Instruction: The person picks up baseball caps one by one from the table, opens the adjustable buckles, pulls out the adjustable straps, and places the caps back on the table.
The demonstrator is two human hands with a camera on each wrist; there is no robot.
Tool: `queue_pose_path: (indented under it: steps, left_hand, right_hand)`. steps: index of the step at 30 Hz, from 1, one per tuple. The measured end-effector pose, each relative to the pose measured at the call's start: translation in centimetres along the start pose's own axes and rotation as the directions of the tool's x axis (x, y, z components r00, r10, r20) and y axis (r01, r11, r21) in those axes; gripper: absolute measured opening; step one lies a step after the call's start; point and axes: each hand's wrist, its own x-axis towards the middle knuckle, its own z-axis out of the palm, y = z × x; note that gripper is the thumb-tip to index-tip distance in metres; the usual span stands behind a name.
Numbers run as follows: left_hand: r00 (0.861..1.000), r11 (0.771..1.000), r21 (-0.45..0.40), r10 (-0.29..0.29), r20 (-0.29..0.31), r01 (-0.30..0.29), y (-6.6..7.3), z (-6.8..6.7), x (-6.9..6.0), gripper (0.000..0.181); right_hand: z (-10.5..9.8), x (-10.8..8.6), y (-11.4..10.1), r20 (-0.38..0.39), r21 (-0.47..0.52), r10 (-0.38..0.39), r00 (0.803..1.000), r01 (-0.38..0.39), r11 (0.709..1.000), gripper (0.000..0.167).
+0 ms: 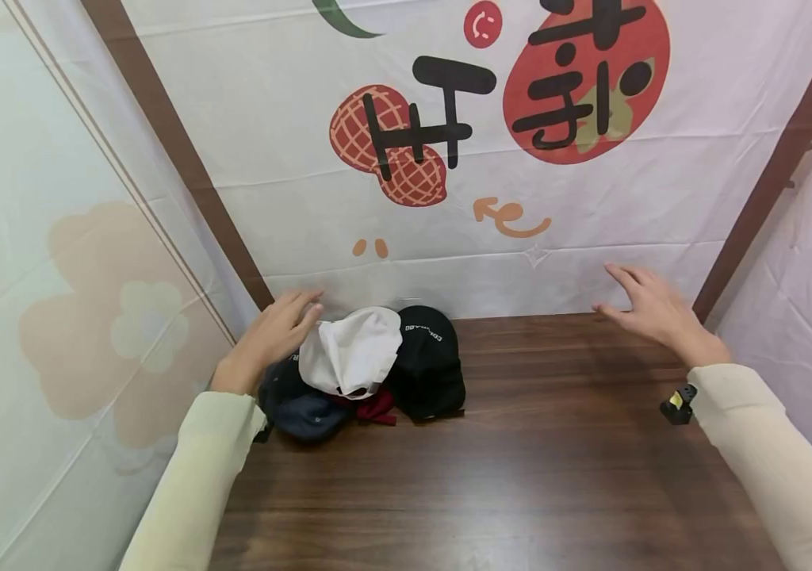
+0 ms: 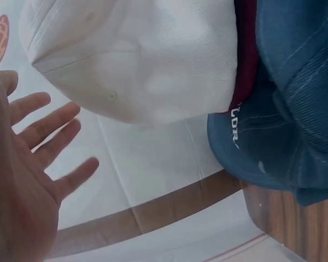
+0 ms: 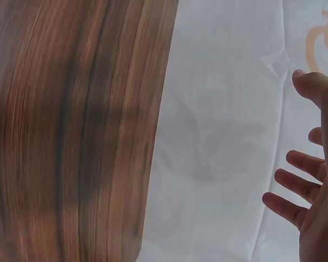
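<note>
A heap of caps lies at the back left of the wooden table. On top is a white cap [image 1: 350,353], with a black cap [image 1: 426,365] to its right. Below the white one show a navy cap [image 1: 309,416] and a bit of a dark red cap [image 1: 377,407]. My left hand [image 1: 272,337] hovers at the heap's left side, fingers spread, holding nothing; in the left wrist view a gap separates it from the white cap [image 2: 147,60]. Over the back right of the table my right hand [image 1: 652,309] is raised with loosely extended fingers and holds nothing.
The brown wooden table [image 1: 520,476] ends at a white printed cloth [image 1: 292,214] hanging behind it. More cloth walls stand close on the left [image 1: 92,333] and right [image 1: 798,262]. A small black device [image 1: 677,404] sits at the right wrist.
</note>
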Motion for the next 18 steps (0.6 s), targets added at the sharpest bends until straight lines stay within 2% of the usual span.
queue_pose_path:
  steps: [11,18]
  left_hand:
    - [0.997,0.998,-0.054,0.009,-0.079,-0.013,0.0,0.5,-1.9,0.043]
    - [0.987,0.996,-0.064,0.057,-0.153,-0.067,0.1,1.0,-2.6,0.035]
  right_hand:
    - [1.0,0.8,-3.9,-0.119,0.038,-0.099,0.988,0.104,0.994,0.065]
    - [1.5,0.9,-6.3,-0.158,0.045,-0.139,0.978,0.148,0.988,0.06]
